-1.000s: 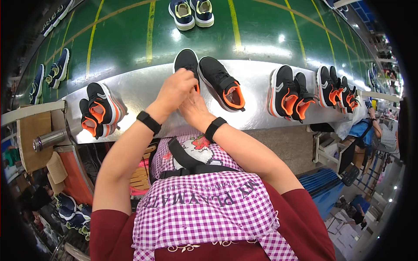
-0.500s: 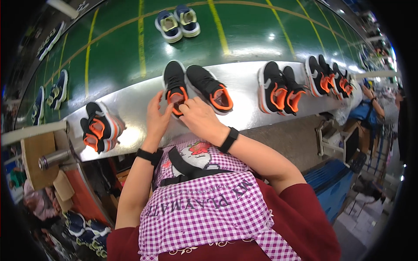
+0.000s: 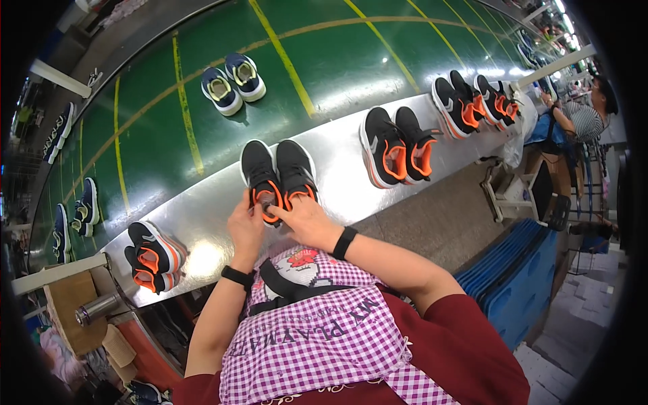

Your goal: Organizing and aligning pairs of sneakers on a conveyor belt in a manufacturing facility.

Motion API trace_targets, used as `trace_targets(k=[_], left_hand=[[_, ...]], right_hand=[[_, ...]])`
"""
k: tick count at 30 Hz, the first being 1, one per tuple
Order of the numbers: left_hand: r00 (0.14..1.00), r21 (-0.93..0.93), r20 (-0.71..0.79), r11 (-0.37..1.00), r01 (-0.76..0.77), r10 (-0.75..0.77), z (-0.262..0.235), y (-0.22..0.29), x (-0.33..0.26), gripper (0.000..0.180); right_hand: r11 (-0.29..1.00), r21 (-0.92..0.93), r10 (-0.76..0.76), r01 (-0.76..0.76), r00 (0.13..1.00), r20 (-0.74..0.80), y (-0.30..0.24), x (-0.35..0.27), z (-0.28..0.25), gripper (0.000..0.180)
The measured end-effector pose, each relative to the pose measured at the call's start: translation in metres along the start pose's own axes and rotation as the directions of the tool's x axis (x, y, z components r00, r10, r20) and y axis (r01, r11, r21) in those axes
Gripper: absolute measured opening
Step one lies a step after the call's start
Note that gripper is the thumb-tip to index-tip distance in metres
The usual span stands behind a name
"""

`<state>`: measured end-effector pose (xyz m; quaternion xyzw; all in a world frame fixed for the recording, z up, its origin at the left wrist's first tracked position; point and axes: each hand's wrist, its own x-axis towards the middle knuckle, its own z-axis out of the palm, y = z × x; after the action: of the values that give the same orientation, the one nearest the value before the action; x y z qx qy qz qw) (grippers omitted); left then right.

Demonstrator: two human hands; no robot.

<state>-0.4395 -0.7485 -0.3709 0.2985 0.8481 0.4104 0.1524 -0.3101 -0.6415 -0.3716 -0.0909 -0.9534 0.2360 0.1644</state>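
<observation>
Two black sneakers with orange linings stand side by side on a shiny metal ledge in front of me, toes pointing away. My left hand [image 3: 246, 228] has its fingers closed at the collar of the left sneaker [image 3: 258, 164]. My right hand [image 3: 312, 224] lies over the heel of the right sneaker [image 3: 295, 165], its thumb reaching to the left sneaker's opening. The fingers of that hand partly hide the right sneaker's heel. Dark bands circle both my wrists.
Beyond the metal ledge [image 3: 209, 210] runs a green surface [image 3: 152, 101] with yellow lines, carrying navy sneakers [image 3: 233, 84]. More black-orange sneakers stand left [image 3: 154, 255] and right [image 3: 398, 147]. Blue plastic panels [image 3: 516, 283] and a person [image 3: 584, 118] are at right.
The right sneaker, splayed away from the left one before, now stands parallel and close to it. My right hand has come onto its heel. The whole view has tilted and shifted.
</observation>
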Motion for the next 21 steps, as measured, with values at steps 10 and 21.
trace_targets(k=[10, 21], left_hand=[[0.999, 0.221, 0.047, 0.975, -0.033, 0.023, -0.010, -0.031, 0.003, 0.053], [0.976, 0.575, 0.201, 0.817, -0.044, -0.089, -0.004, -0.049, -0.022, 0.093]], right_hand=[[0.951, 0.080, 0.292, -0.298, 0.953, 0.082, 0.034, 0.019, -0.065, 0.038], [0.883, -0.306, 0.326, -0.356, 0.934, -0.146, 0.218, 0.131, -0.151, 0.039]])
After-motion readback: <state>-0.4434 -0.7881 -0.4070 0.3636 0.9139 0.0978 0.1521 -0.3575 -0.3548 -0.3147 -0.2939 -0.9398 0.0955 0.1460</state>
